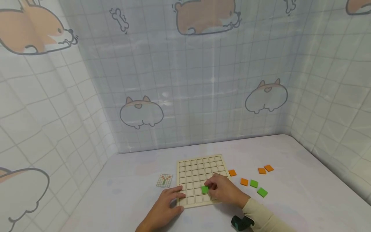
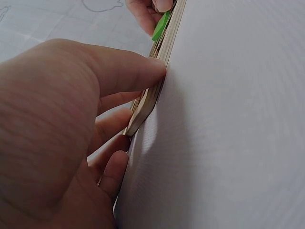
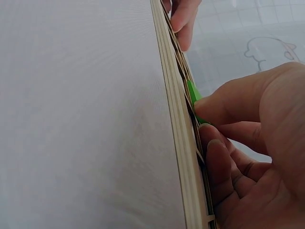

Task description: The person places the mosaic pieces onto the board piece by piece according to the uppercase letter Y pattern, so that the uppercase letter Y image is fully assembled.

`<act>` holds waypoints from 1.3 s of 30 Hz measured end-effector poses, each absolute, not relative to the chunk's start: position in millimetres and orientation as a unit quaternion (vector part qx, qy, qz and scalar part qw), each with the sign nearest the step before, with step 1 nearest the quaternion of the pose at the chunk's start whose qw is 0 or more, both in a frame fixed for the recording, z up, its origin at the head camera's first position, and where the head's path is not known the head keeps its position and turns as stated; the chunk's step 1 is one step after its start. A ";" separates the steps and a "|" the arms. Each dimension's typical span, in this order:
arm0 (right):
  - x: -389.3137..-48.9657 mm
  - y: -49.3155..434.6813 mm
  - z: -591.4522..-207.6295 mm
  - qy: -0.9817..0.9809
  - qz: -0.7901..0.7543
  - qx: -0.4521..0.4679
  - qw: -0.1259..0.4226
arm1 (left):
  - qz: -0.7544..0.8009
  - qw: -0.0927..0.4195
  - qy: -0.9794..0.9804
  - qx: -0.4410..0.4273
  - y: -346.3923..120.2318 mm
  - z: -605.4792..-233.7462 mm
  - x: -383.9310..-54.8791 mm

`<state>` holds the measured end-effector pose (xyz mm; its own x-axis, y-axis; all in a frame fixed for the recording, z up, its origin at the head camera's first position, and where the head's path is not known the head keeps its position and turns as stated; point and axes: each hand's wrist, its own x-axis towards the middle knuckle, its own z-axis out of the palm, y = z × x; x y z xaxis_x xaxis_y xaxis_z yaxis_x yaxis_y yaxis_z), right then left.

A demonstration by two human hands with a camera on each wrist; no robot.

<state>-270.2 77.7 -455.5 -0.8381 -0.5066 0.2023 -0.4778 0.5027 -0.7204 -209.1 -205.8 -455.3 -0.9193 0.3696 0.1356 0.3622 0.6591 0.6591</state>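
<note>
A wooden grid board lies flat on the table, ruled into small square cells. My left hand rests at its near left corner, fingers over the left side and thumb against the front edge, as the left wrist view also shows. Over the near part of the grid, my right hand pinches a green square tile between thumb and fingers. In the right wrist view that green tile is slightly tilted, its lower edge right at the board's cells.
Left of the board lies a small pattern card with a coloured grid. To the right are several loose orange tiles and two green tiles. A dark object sits by the right sleeve. Patterned curtains enclose the table.
</note>
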 end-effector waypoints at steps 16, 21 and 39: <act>-268.6 80.4 -450.7 0.859 -0.427 -0.280 0.022 | 0.352 0.010 0.912 0.208 -204.6 -454.4 -214.5; -269.9 82.3 -451.2 0.853 -0.442 -0.277 0.027 | 0.352 0.028 0.914 0.198 -206.5 -455.7 -212.8; -267.1 108.4 -431.9 0.837 -0.503 -0.215 0.002 | 0.373 0.031 0.903 0.213 -208.0 -453.9 -211.4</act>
